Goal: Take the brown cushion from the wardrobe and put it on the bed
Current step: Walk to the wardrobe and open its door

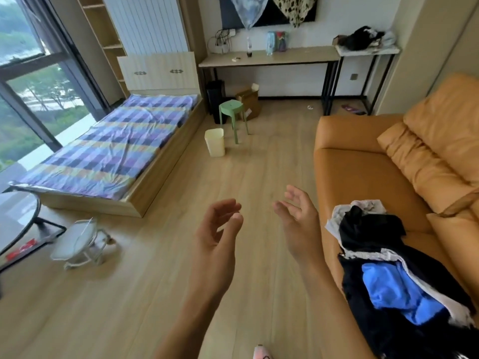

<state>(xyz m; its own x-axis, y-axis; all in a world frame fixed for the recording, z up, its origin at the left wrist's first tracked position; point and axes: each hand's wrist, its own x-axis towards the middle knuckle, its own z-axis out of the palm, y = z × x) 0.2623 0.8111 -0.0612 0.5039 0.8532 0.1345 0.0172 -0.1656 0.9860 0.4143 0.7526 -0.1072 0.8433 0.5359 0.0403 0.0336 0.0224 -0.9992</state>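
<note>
The bed (pixel 108 151), low and wood-framed with a purple and blue checked cover, lies at the left along the window. No cushion lies on it that I can see, and neither the brown cushion nor the wardrobe is in view. My left hand (pixel 219 226) and my right hand (pixel 298 224) are raised side by side over the wooden floor in the middle of the frame. Both have fingers apart and curled, palms facing each other, and hold nothing.
An orange sofa (pixel 375 164) with a pile of clothes (pixel 383 268) stands at the right. A green stool (pixel 232 112), a cream bin (pixel 214 142) and a cardboard box (pixel 248 99) stand near the bed's head. A white rack (pixel 80 242) lies on the floor at left, beside a round table (pixel 15 221).
</note>
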